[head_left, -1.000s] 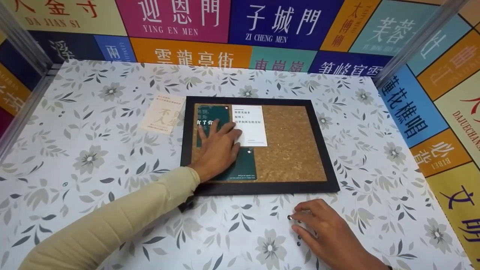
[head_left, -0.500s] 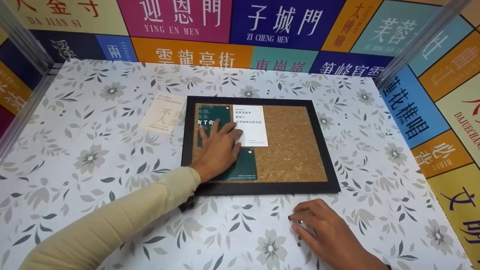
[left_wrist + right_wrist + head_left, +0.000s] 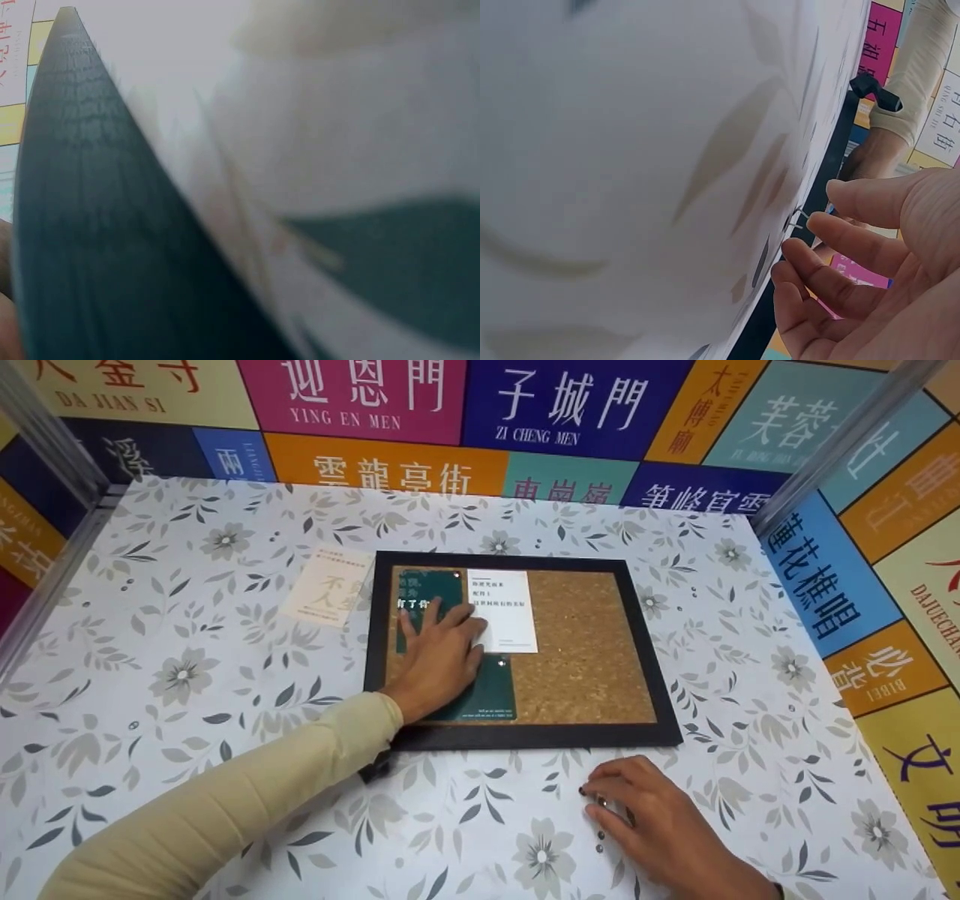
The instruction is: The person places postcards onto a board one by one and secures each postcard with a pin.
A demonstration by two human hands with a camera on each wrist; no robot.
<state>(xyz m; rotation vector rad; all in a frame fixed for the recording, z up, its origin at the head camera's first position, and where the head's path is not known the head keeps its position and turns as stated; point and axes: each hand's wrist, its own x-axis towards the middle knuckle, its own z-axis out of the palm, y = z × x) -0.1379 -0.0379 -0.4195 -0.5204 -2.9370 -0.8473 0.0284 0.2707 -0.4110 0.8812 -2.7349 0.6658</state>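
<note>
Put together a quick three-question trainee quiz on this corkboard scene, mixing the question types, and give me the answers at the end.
1. Multiple choice: which of the person's hands lies over the corkboard? A) left B) right C) both

2. True or false: the cream card lies outside the black frame.

3. Short answer: in the head view, what colour is the neighbour just right of the upper green card?

Key:
1. A, the left hand.
2. True; it is on the floral table.
3. White: the white card.
</note>
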